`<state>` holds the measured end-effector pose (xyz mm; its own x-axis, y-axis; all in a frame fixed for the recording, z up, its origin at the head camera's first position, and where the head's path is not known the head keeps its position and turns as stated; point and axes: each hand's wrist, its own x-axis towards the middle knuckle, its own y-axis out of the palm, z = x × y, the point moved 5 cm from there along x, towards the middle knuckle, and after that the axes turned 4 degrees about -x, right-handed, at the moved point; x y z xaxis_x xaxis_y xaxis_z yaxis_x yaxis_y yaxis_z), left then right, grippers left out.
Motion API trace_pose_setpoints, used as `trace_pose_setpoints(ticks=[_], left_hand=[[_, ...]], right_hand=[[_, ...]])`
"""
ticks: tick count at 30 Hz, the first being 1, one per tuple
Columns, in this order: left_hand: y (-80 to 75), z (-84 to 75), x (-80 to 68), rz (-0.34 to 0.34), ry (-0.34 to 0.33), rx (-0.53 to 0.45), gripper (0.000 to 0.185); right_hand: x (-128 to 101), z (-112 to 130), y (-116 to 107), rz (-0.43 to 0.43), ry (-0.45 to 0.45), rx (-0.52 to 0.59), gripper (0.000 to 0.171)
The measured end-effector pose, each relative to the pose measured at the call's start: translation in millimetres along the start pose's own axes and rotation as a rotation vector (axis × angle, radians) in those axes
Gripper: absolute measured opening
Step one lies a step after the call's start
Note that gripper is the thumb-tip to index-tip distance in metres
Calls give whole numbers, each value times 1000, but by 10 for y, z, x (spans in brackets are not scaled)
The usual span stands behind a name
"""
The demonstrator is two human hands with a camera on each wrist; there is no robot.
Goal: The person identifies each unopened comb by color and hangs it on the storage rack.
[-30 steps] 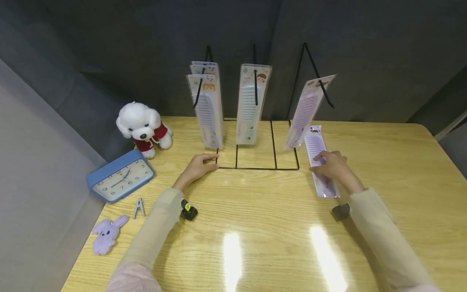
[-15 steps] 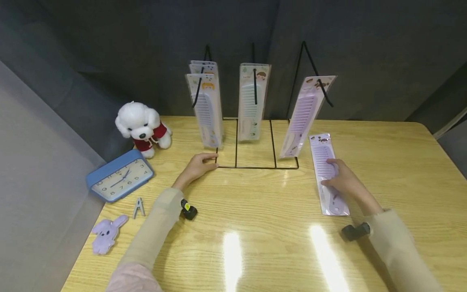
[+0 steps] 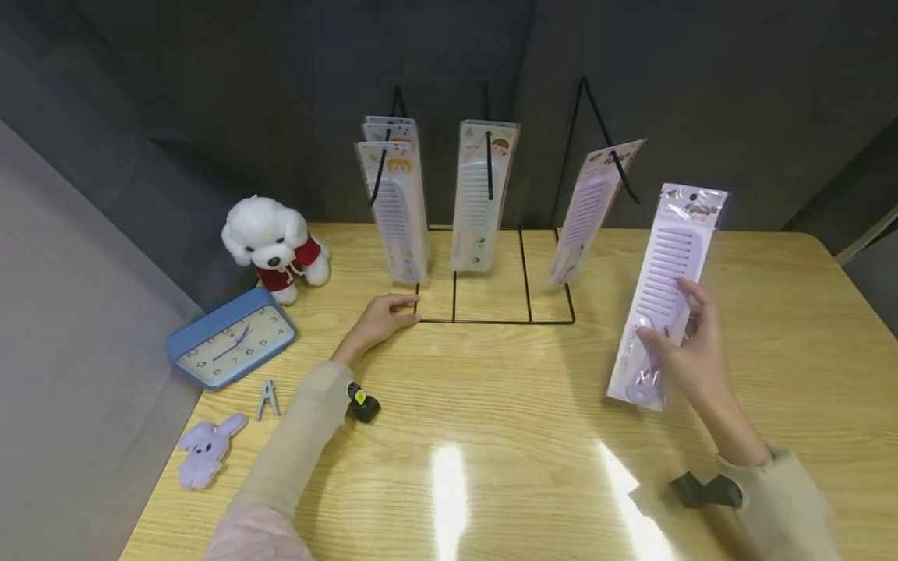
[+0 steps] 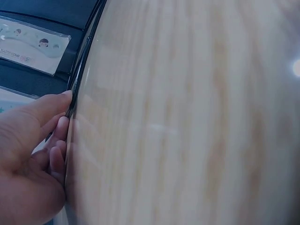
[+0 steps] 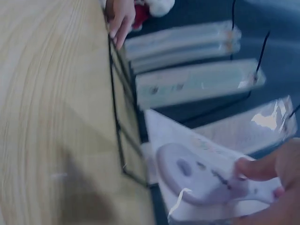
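Observation:
My right hand (image 3: 684, 354) holds a packaged purple comb (image 3: 665, 280) up off the table, to the right of the black wire display rack (image 3: 522, 273); its thumb and fingers pinch the lower part near the handle (image 5: 197, 176). More packaged combs hang on the rack's hooks: several at the left (image 3: 394, 199), one in the middle (image 3: 480, 195), one purple at the right (image 3: 585, 210). My left hand (image 3: 382, 319) rests on the table with its fingertips (image 4: 63, 101) touching the rack's front left corner.
A white plush dog (image 3: 275, 245), a blue clock (image 3: 230, 336), a small metal clip (image 3: 267, 399) and a purple bunny toy (image 3: 203, 448) sit at the table's left. Dark fabric walls rise behind and beside the wooden table (image 3: 491, 405).
My right hand slid the purple comb toward me on the table, then lifted it upright into the air. The left hand stayed on the rack's corner.

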<state>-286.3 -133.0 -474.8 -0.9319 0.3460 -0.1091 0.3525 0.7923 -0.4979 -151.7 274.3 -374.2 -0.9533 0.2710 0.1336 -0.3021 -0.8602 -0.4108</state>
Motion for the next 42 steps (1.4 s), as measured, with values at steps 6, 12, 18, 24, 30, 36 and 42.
trace_pose_setpoints(ticks=[6,12,18,24,30,36,42], left_hand=[[3,-4,6,-5,12,1,44],[3,-1,8,-11,8,9,44],[9,25,14,-4,-3,7,45],[-3,15,27,-22,-9,8,44],[-3,9,38,-19,-9,16,44],[-12,2,40,-16,-10,15,44],[5,6,27,-19,-9,15,44]], right_hand=[[-265,416,62,-36,-318,550,80],[-432,567,221,122,-474,543,76],[-446,502,299,148,-397,440,85],[-418,489,312,136,-406,405,84],[-367,489,362,123,-399,362,82],[-215,528,424,106,-384,142,77],[67,511,503,126,-381,110,68]])
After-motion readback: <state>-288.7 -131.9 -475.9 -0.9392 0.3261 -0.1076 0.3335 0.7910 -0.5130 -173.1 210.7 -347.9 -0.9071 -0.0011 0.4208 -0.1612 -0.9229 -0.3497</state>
